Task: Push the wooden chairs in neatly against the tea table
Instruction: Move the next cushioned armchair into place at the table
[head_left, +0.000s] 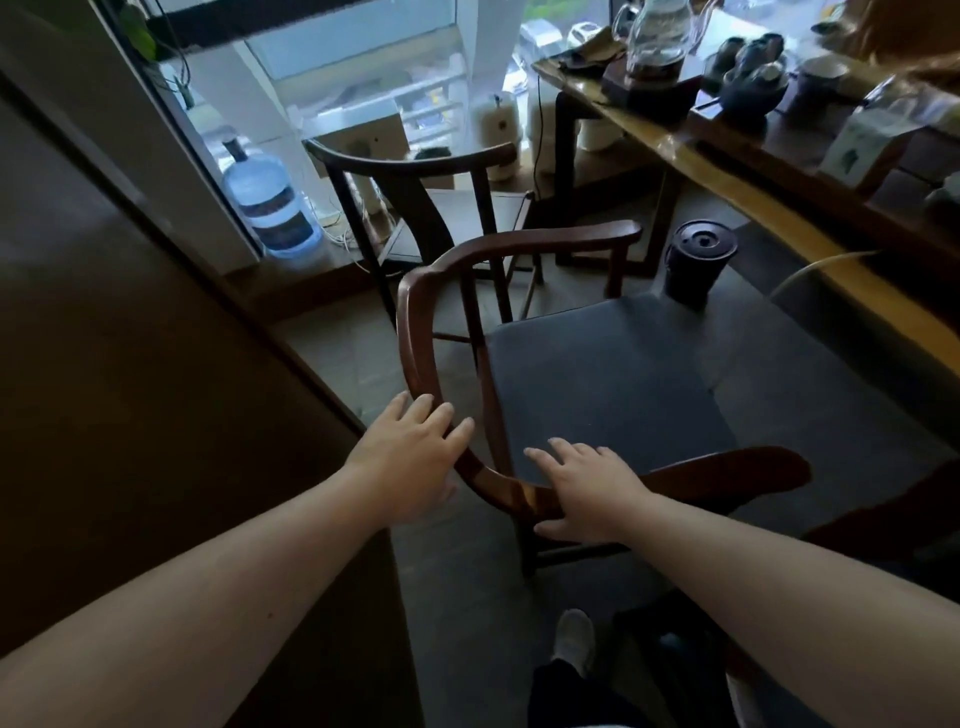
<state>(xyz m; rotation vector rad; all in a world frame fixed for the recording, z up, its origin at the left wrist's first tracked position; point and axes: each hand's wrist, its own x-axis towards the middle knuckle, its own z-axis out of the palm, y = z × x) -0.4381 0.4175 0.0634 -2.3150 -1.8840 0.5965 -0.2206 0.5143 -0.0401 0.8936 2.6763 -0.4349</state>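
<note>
A wooden armchair (597, 379) with a curved backrest rail and dark seat pad stands in front of me, its seat facing the tea table (769, 208) on the right, with a gap of floor between them. My left hand (410, 457) rests on the rail's left curve, fingers spread over the top. My right hand (587, 493) lies on the rail's middle, fingers spread and thumb under the wood. A second, darker wooden chair (431, 208) stands behind it near the window, also apart from the table.
A dark lidded bin (696, 265) stands on the floor between the near chair and the table. The table carries a glass kettle (657, 41) and teaware. A water jug (270, 202) sits by the window. A brown wall (130, 364) runs along my left.
</note>
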